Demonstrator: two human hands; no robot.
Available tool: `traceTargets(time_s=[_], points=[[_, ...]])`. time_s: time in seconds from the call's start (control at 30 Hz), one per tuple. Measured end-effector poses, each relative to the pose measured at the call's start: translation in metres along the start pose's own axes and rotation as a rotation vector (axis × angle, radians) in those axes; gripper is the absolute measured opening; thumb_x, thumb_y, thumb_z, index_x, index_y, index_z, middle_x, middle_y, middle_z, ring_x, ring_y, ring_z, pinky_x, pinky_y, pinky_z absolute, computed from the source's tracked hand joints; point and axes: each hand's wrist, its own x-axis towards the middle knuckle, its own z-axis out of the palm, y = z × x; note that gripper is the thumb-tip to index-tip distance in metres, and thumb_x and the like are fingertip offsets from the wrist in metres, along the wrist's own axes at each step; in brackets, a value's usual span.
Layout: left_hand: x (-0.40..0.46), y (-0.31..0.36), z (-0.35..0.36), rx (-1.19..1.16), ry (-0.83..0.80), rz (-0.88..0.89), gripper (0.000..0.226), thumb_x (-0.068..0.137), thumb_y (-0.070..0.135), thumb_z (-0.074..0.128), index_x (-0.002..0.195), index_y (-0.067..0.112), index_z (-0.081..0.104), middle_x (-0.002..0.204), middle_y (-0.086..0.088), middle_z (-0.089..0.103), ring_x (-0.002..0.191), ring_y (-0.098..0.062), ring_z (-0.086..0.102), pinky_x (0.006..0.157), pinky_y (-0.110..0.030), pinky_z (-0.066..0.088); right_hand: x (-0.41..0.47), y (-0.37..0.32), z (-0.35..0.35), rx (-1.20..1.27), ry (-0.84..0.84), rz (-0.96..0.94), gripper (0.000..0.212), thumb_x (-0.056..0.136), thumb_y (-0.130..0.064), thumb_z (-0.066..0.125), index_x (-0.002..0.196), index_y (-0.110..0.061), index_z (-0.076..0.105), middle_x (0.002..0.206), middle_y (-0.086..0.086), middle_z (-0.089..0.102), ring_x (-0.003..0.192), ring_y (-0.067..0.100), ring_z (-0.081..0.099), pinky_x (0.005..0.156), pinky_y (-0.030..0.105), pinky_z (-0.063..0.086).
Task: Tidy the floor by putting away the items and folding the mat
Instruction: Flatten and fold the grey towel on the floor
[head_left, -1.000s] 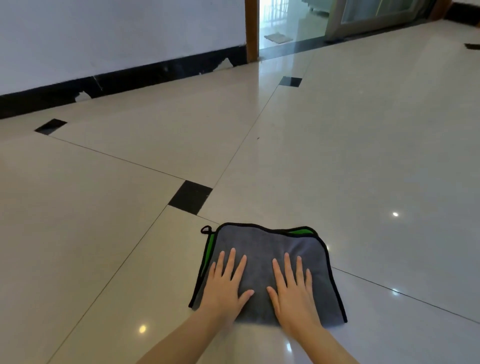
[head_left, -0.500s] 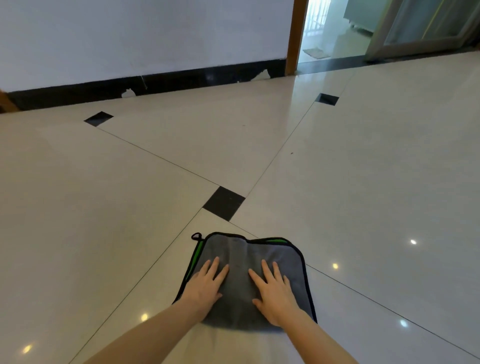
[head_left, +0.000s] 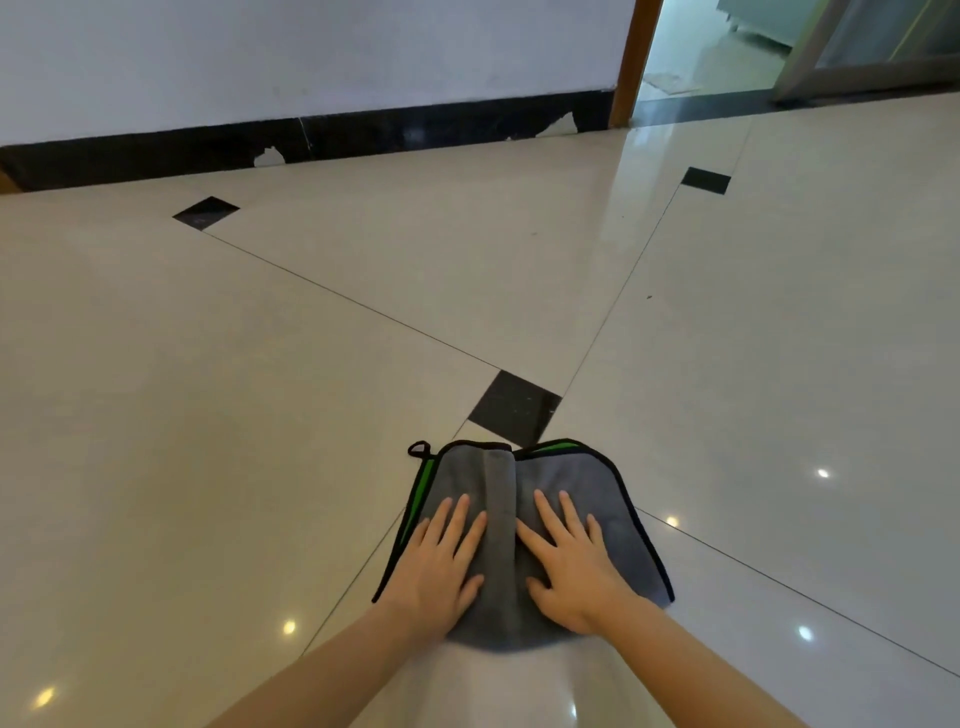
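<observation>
Upper left of frame: white wall (head_left: 311, 47) w/ chipped black baseboard (head_left: 363, 137). Cream tile floor (head_left: 208, 415) w/ black diamond insets; one inset (head_left: 514, 409) sits just beyond the mat. Upper right: wood door frame (head_left: 631, 57) & doorway.

Folded grey mat (head_left: 571, 478), black-edged w/ green showing at left & top, lies lower centre on the floor, a ridge bunched up its middle.

Left hand (head_left: 441, 561) flat on mat's left half, fingers straight & spread. Right hand (head_left: 571, 561) same on right half. Both press down, gripping nothing; forearms come in from bottom edge.
</observation>
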Motion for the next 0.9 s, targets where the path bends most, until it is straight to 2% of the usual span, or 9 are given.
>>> traceTargets(time_s=[0.2,0.3,0.4,0.5,0.53,0.6,0.7,0.8,0.9], points=[[0.001,-0.074,0.017,-0.057,0.107,0.060,0.070,0.094,0.056,0.010,0.146,0.011,0.025,0.135,-0.010,0.054,0.128,-0.025,0.042,0.097,-0.040,0.044,0.025,-0.059,0.001,0.077,-0.030,0.026,0.078,0.089,-0.049,0.044,0.147,-0.041,-0.008,0.154,-0.002,-0.026,0.140,0.029,-0.027,0.109,0.049,-0.017],[-0.010,-0.102,0.032,0.026,0.135,0.181,0.077,0.092,0.060,0.020,0.149,0.009,0.012,0.144,-0.011,0.043,0.135,-0.029,0.031,0.110,-0.041,0.020,0.030,-0.087,0.003,0.078,-0.040,0.028,0.082,0.076,-0.064,0.028,0.147,-0.041,-0.008,0.148,-0.006,-0.032,0.140,0.027,-0.026,0.105,0.045,-0.020],[-0.026,-0.127,0.053,0.094,0.194,0.288,0.088,0.085,0.067,0.037,0.148,0.009,0.015,0.152,-0.009,0.028,0.141,-0.027,0.015,0.110,-0.038,0.010,0.035,-0.115,0.016,0.060,-0.009,0.039,0.088,0.083,-0.061,0.046,0.148,-0.037,-0.007,0.149,-0.003,-0.031,0.141,0.024,-0.023,0.107,0.043,-0.015],[-0.033,-0.152,0.071,0.084,0.238,0.373,0.094,0.082,0.068,0.040,0.149,0.009,0.010,0.155,-0.011,0.011,0.142,-0.028,0.007,0.112,-0.038,0.008,0.049,-0.135,0.040,-0.057,0.001,0.144,0.134,0.045,-0.087,0.051,0.149,-0.025,-0.005,0.156,0.007,-0.014,0.144,0.029,-0.012,0.108,0.049,0.013],[-0.031,-0.162,0.072,0.067,0.247,0.387,0.095,0.082,0.068,0.040,0.149,0.009,0.009,0.156,-0.011,0.006,0.143,-0.028,0.006,0.112,-0.038,0.007,0.057,-0.140,0.046,-0.055,0.048,0.177,0.140,0.037,-0.091,0.048,0.149,-0.024,-0.004,0.157,0.007,-0.010,0.144,0.029,-0.010,0.109,0.051,0.010],[-0.024,-0.180,0.068,0.006,0.269,0.397,0.096,0.081,0.068,0.040,0.149,0.008,0.009,0.157,-0.011,0.002,0.142,-0.026,0.009,0.112,-0.036,0.009,0.076,-0.145,0.059,-0.065,0.112,0.163,0.132,0.042,-0.090,0.042,0.150,-0.026,-0.001,0.158,0.006,-0.007,0.145,0.029,-0.007,0.111,0.047,-0.004],[-0.005,-0.210,0.051,-0.050,0.341,0.352,0.089,0.086,0.064,0.038,0.147,0.003,0.016,0.155,-0.013,0.016,0.141,-0.023,0.021,0.109,-0.032,0.018,0.094,-0.168,0.023,0.039,0.114,0.191,0.093,0.061,-0.076,0.037,0.145,-0.038,0.024,0.158,0.000,-0.005,0.142,0.029,0.013,0.109,0.041,-0.001],[0.027,-0.246,0.032,-0.108,0.430,0.229,0.084,0.087,0.058,0.037,0.146,0.001,0.017,0.147,-0.019,0.035,0.136,-0.025,0.030,0.106,-0.033,0.025,0.128,-0.170,0.001,0.100,0.216,0.269,0.081,0.077,-0.068,0.022,0.149,-0.037,0.000,0.153,-0.004,-0.024,0.143,0.021,-0.018,0.111,0.041,-0.013],[0.062,-0.271,0.010,-0.165,0.397,0.034,0.075,0.082,0.053,0.036,0.137,0.004,0.042,0.131,-0.018,0.055,0.122,-0.029,0.052,0.096,-0.036,0.046,0.168,-0.167,-0.028,0.119,0.208,0.361,0.071,0.092,-0.060,0.028,0.149,-0.033,-0.005,0.157,-0.001,-0.019,0.143,0.021,-0.020,0.113,0.047,-0.010]])
